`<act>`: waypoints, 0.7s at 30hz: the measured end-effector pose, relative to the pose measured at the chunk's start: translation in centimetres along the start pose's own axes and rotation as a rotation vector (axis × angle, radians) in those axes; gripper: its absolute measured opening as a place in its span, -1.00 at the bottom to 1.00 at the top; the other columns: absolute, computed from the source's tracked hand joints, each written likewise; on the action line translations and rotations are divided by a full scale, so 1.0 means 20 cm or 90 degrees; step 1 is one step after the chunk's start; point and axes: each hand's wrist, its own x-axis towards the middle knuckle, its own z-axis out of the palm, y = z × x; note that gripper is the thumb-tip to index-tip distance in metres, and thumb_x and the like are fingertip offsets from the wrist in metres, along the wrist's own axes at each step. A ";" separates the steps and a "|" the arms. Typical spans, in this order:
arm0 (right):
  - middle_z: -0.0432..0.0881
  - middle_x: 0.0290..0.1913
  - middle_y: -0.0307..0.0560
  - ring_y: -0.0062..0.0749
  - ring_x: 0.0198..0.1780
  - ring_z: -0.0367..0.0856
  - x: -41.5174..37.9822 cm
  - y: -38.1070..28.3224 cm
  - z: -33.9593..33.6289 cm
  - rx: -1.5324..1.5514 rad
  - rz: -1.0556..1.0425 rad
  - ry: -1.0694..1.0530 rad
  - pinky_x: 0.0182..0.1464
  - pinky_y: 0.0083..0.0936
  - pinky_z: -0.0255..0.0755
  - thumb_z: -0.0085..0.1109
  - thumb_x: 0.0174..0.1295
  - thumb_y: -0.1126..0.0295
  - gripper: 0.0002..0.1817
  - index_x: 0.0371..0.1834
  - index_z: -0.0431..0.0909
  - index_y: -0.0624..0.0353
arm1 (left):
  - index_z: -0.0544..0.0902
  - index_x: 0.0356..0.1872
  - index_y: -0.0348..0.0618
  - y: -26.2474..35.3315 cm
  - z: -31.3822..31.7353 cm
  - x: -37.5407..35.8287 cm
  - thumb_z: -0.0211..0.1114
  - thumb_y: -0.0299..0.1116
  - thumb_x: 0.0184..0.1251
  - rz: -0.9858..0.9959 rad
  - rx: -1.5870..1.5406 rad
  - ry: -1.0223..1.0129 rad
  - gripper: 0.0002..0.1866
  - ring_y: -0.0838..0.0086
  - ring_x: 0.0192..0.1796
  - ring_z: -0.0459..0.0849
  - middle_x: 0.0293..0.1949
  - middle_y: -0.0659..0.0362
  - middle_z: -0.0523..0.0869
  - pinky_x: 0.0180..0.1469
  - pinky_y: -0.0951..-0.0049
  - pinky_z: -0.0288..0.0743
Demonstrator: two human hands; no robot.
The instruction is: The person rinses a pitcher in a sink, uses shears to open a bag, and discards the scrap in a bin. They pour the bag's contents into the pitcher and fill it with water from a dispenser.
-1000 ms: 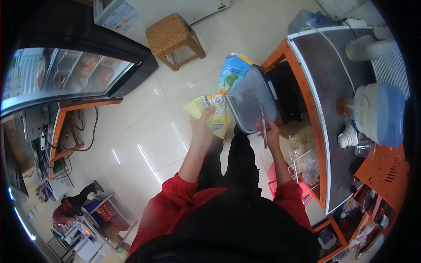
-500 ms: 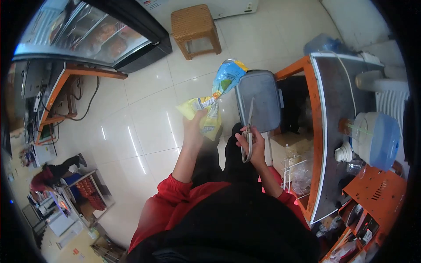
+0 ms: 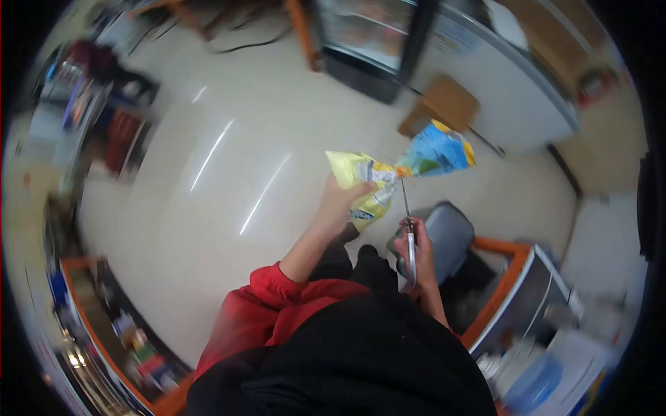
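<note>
My left hand is closed round the yellow lower part of a plastic bag. The bag is cinched at its middle, and its blue, printed top fans out to the right. In my right hand is a pair of scissors, gripped by the handles. Its blades point up and away from me, their tips right at the cinched neck of the bag. Below and behind the right hand stands a grey lidded bin.
A brown woven stool stands ahead, by a white chest freezer and a glass-door fridge. An orange-framed table is close on my right. At the far left, a person is beside shelving.
My view has swung to the right, so the room appears turned. The scissors have come up from beside the bag, and their tips now meet its tied neck.
</note>
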 end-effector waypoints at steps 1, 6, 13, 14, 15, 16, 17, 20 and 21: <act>0.23 -0.51 -0.37 -0.68 -0.51 0.13 0.05 -0.03 0.01 -0.019 -0.021 -0.049 -0.48 -0.70 0.08 0.32 -0.05 0.35 -0.56 -0.14 0.32 0.14 | 0.38 -0.07 -0.33 0.01 -0.03 -0.04 0.23 -0.55 -0.04 0.036 0.008 0.036 -0.57 0.42 -0.17 0.59 -0.19 0.09 0.56 -0.13 0.46 0.49; 0.34 -0.50 -0.26 -0.55 -0.49 0.26 0.31 -0.06 -0.25 -0.088 -0.070 -0.284 -0.44 -0.58 0.22 0.40 -0.20 0.07 -0.37 -0.12 0.32 0.13 | 0.39 -0.10 -0.33 -0.14 0.10 -0.11 0.25 -0.56 -0.05 0.071 0.010 0.178 -0.59 0.42 -0.23 0.61 -0.25 0.09 0.57 -0.18 0.47 0.51; 0.41 -0.43 -0.16 -0.43 -0.40 0.40 0.25 -0.13 0.01 -0.249 -0.074 -0.340 -0.33 -0.56 0.36 0.42 -0.27 0.01 -0.32 -0.12 0.36 0.16 | 0.39 -0.10 -0.30 -0.17 -0.19 -0.29 0.28 -0.57 -0.09 0.085 0.016 0.273 -0.57 0.44 -0.21 0.59 -0.25 0.12 0.56 -0.15 0.46 0.49; 0.42 -0.41 -0.15 -0.41 -0.40 0.40 0.25 -0.19 0.09 -0.253 -0.061 -0.368 -0.32 -0.52 0.37 0.42 -0.26 0.03 -0.33 -0.12 0.36 0.16 | 0.38 -0.05 -0.29 -0.15 -0.28 -0.33 0.32 -0.57 -0.11 0.100 -0.002 0.260 -0.50 0.44 -0.13 0.55 -0.16 0.11 0.52 -0.13 0.47 0.47; 0.42 -0.41 -0.15 -0.41 -0.40 0.40 0.26 -0.20 0.19 -0.243 -0.081 -0.380 -0.33 -0.52 0.36 0.42 -0.27 0.05 -0.33 -0.12 0.35 0.15 | 0.38 -0.05 -0.29 -0.10 -0.37 -0.36 0.32 -0.57 -0.11 0.113 0.000 0.272 -0.50 0.45 -0.14 0.55 -0.17 0.11 0.52 -0.13 0.47 0.47; 0.42 -0.40 -0.15 -0.41 -0.40 0.40 0.27 -0.19 0.24 -0.230 -0.095 -0.394 -0.33 -0.51 0.36 0.42 -0.27 0.06 -0.33 -0.12 0.35 0.15 | 0.39 -0.05 -0.29 -0.10 -0.42 -0.38 0.32 -0.57 -0.11 0.119 0.002 0.286 -0.51 0.45 -0.15 0.55 -0.17 0.12 0.53 -0.13 0.47 0.47; 0.42 -0.40 -0.15 -0.41 -0.40 0.40 0.29 -0.23 0.36 -0.228 -0.111 -0.408 -0.33 -0.51 0.36 0.43 -0.27 0.07 -0.34 -0.12 0.35 0.15 | 0.39 -0.06 -0.29 -0.04 -0.51 -0.41 0.32 -0.56 -0.11 0.129 -0.004 0.297 -0.51 0.45 -0.15 0.56 -0.18 0.12 0.53 -0.13 0.47 0.47; 0.42 -0.39 -0.15 -0.44 -0.41 0.39 0.39 -0.25 0.66 -0.219 -0.206 -0.443 -0.35 -0.53 0.35 0.44 -0.27 0.12 -0.34 -0.11 0.35 0.15 | 0.42 -0.11 -0.30 0.11 -0.70 -0.47 0.31 -0.55 -0.09 0.137 -0.027 0.368 -0.57 0.48 -0.22 0.57 -0.24 0.13 0.56 -0.18 0.47 0.49; 0.42 -0.39 -0.15 -0.44 -0.42 0.38 0.43 -0.29 0.73 -0.228 -0.228 -0.464 -0.36 -0.54 0.35 0.44 -0.28 0.13 -0.35 -0.12 0.35 0.15 | 0.43 -0.12 -0.31 0.19 -0.76 -0.47 0.30 -0.54 -0.08 0.151 -0.033 0.391 -0.59 0.48 -0.23 0.57 -0.26 0.14 0.56 -0.19 0.48 0.49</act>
